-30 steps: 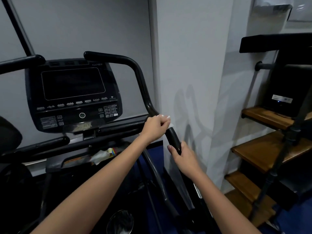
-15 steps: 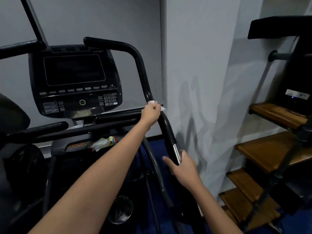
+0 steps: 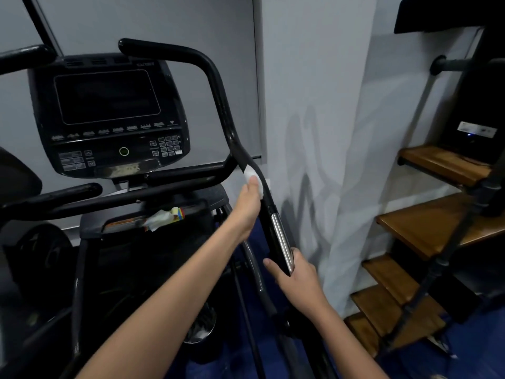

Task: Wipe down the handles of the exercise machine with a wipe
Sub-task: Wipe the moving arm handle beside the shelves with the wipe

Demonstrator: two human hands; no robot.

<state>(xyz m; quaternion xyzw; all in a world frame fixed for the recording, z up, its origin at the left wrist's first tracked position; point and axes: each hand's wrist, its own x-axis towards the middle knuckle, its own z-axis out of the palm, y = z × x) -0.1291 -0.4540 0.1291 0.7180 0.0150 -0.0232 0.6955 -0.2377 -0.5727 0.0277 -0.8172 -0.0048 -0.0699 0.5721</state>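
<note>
The black right handle (image 3: 218, 99) of the exercise machine curves down from the top of the console to a chrome grip section (image 3: 281, 236). My left hand (image 3: 247, 206) holds a white wipe (image 3: 252, 177) wrapped round the handle just above the chrome part. My right hand (image 3: 296, 277) grips the handle's lower end, below the chrome section. The left handle (image 3: 24, 57) shows at the upper left edge, with no hand on it.
The console (image 3: 109, 116) with dark screen and keypad faces me. A crumpled wrapper (image 3: 161, 217) lies in the tray below it. A white wall corner (image 3: 314, 132) stands close right of the handle. Wooden steps (image 3: 426, 228) with black railing rise at right. Blue floor below.
My left hand with the wipe went up the handle, then slid back down toward the chrome section. My right hand kept its grip on the lower end. The camera dipped.
</note>
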